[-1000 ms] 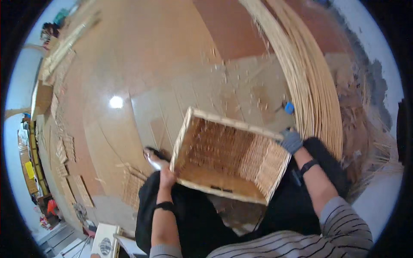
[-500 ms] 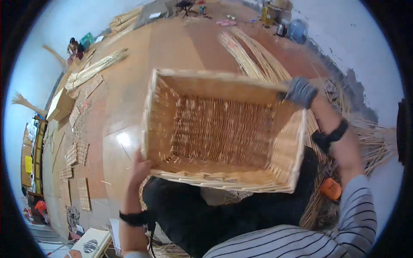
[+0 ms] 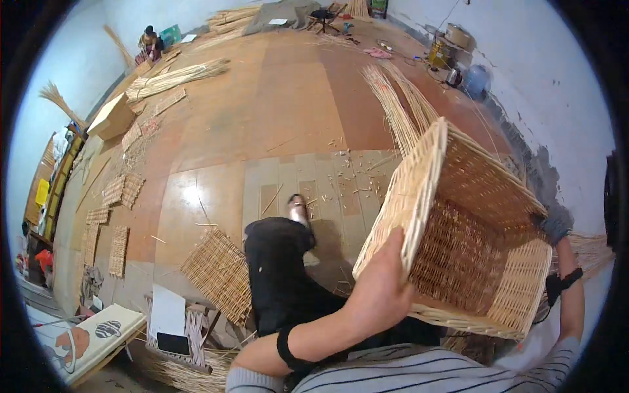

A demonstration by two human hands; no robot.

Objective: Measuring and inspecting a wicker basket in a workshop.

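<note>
A rectangular wicker basket (image 3: 468,262) is tilted over my lap at the right, its open side facing me so its woven inside shows. My bare left hand (image 3: 383,278) is closed on the near left rim. On the far right rim my right hand (image 3: 557,224), in a grey glove, grips the basket; its fingers are partly hidden by the rim. Dark bands circle both wrists. A flat woven panel (image 3: 219,272) lies by my left leg.
Bundles of pale wicker rods (image 3: 393,108) lie on the floor ahead, among scattered offcuts. At the lower left stand a small stool holding a phone (image 3: 173,344) and a pale table (image 3: 98,340). Several woven panels (image 3: 118,251) lie at the left. Another person (image 3: 150,44) sits far left.
The basket has swung to my right and tipped, with both hands still on it. The view has turned, and my left leg and the woven panel beside it now show.
</note>
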